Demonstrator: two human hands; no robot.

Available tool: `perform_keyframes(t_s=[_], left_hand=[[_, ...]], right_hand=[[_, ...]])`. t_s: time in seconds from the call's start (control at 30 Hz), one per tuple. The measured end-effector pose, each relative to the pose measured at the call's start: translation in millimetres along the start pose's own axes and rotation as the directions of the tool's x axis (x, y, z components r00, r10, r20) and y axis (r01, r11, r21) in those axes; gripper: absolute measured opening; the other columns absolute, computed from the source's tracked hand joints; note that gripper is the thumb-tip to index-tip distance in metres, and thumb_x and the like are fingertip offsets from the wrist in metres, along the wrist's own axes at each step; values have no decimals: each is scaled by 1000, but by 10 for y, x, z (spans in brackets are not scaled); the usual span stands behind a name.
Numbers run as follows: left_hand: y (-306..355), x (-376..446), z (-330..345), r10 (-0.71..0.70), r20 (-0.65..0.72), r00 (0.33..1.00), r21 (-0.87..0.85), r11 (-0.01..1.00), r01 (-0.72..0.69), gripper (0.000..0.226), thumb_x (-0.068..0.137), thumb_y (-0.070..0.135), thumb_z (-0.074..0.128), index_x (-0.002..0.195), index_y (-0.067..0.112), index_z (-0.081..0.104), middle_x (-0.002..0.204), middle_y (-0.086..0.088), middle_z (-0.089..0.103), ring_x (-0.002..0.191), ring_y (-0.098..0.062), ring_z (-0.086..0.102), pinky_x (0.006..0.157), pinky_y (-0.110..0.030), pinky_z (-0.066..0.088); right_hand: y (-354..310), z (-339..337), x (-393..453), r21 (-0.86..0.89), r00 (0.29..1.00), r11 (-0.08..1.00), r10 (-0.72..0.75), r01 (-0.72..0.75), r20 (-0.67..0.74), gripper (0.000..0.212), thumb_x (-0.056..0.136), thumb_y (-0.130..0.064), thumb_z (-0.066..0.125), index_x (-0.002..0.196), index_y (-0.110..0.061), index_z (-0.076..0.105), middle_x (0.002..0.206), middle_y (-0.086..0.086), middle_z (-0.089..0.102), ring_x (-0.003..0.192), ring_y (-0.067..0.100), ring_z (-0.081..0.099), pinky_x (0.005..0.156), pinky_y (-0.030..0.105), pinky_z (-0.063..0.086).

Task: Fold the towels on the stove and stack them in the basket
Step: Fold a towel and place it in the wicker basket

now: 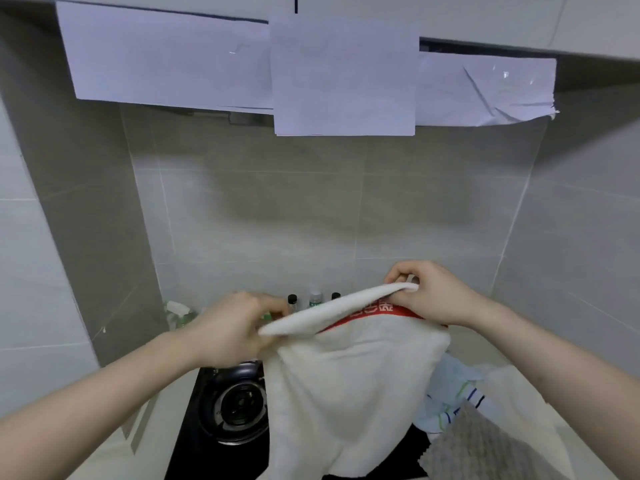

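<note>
I hold a white terry towel with a red printed band (349,382) up in the air over the black glass gas stove (214,438), top edge stretched between both hands, the rest hanging down and covering the stove's middle. The red band sits near the top edge, mostly tucked behind the fold; white characters on it are partly visible, too cut off to read.

My left hand (230,329) pinches the towel's left corner, fingers curled around the cloth, forearm coming in from lower left. My right hand (429,292) sits higher, thumb and fingers clamped on the right corner, forearm coming in from lower right.

No basket in view, so I cannot tell what is in it.

On the right side of the stove lies a pile: a pale blue towel with green and navy stripes (450,396), a grey waffle-textured cloth (485,448) in front of it, and another white towel (519,403) to their right. The left round burner (239,410) is uncovered.

Behind the held towel, against the grey tiled wall (311,216), stand small dark-capped bottles (292,301) and a green spray bottle (178,315); labels too small to read. White paper sheets (343,77) hang overhead.
</note>
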State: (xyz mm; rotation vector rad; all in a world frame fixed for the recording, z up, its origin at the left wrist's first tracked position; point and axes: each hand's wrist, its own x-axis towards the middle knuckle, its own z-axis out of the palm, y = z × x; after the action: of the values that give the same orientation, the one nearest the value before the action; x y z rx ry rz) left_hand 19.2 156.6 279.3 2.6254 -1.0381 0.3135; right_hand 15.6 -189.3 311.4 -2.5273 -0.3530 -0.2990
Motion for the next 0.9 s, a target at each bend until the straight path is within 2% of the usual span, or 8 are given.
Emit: perform_keyframes(t_s=[0.07, 0.3, 0.4, 0.47, 0.6, 0.73, 0.8, 0.9], left_hand=[[-34, 70, -135, -99, -80, 992, -150, 985, 86, 3, 90, 40, 70, 91, 38, 68, 78, 17, 68, 65, -6, 62, 58, -27, 48], [36, 110, -426, -293, -225, 929, -268, 936, 230, 38, 99, 42, 60, 70, 18, 57, 58, -1, 59, 51, -7, 52, 56, -31, 43], [253, 4, -526, -287, -241, 927, -337, 921, 197, 32, 87, 50, 74, 83, 21, 62, 73, 0, 65, 63, -7, 58, 60, -30, 45], [404, -74, -613, -268, -212, 940, -319, 928, 192, 49, 67, 53, 91, 96, 29, 59, 88, 5, 66, 77, -8, 60, 67, -27, 47], [692, -159, -747, -212, -187, 959, -213, 962, 171, 77, 61, 27, 93, 115, 41, 40, 89, 7, 54, 76, -14, 52, 65, -30, 45], [1068, -248, -879, -169, -247, 954, -269, 958, 100, 60, 72, 4, 76, 114, 35, 47, 88, 5, 53, 72, -17, 53, 60, -31, 44], [1275, -294, -966, -143, -287, 947, -291, 955, 56, 40, 79, 1, 70, 105, 27, 56, 87, 4, 60, 71, -16, 55, 61, -31, 44], [1493, -342, -1034, -140, -334, 932, -307, 951, 32, 17, 93, 5, 62, 85, 21, 61, 76, 8, 61, 66, -6, 52, 59, -16, 40]], right_hand=[[2, -107, -23, 25, 999, 1000, -3, 4, -41, 3, 86, -30, 75, 84, -30, 73, 79, -10, 72, 74, 9, 66, 67, 28, 51], [-22, -266, -119, 15, 987, 999, -40, 43, -153, 28, 99, -40, 59, 80, -21, 66, 74, 0, 68, 69, 17, 63, 65, 39, 50], [-118, -356, -184, 67, 976, 995, -52, 68, -211, 32, 99, -39, 61, 76, -16, 64, 72, 6, 65, 59, 10, 55, 60, 33, 43], [-169, -470, -250, 107, 966, 991, -52, 81, -255, 25, 92, -37, 70, 76, -19, 67, 73, -1, 68, 63, 6, 59, 61, 29, 45], [-178, -722, -423, 112, 961, 989, -68, 102, -268, 29, 69, -45, 91, 81, -28, 70, 71, -11, 68, 68, 5, 61, 65, 28, 48], [-198, -977, -671, 84, 957, 985, -124, 150, -262, 42, 59, -48, 96, 86, -30, 70, 74, -10, 67, 70, 8, 61, 65, 29, 48], [-202, -1093, -802, 105, 953, 976, -159, 191, -257, 33, 65, -41, 94, 85, -29, 71, 81, -11, 71, 77, 9, 65, 68, 30, 51], [-155, -1205, -942, 163, 945, 957, -193, 241, -266, 10, 81, -25, 83, 82, -26, 73, 80, -7, 73, 77, 10, 67, 69, 31, 52]])
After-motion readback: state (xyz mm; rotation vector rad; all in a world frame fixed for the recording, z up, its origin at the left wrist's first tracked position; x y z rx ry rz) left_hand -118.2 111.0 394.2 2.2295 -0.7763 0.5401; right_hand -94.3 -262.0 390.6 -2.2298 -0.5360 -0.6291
